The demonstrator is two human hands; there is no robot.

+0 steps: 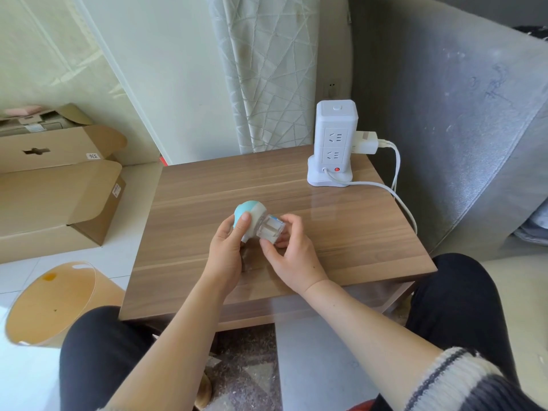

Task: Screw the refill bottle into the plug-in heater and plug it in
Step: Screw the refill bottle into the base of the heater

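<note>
Clearly the screwing step is in hand. Above the near middle of the table (370,232), the left hand (226,253) is closed around the heater (252,213), thumb pressed on its white side, the teal dome pointing far-left. The right hand (292,259) pinches the bottle (272,229) between thumb and fingertips; the clear bottle lies tilted, its neck meeting the heater's underside. Whether the thread is fully seated cannot be told, since the joint is partly hidden by the thumb.

At the far right of the table stands the socket tower (335,143), well apart from the hands, with two free outlets facing the person and a charger (366,142) in its right side.

Next, judging from this, the bottle needs twisting until snug, then the heater must be carried far-right and its prongs lined up with a free outlet, bottle hanging down.
</note>
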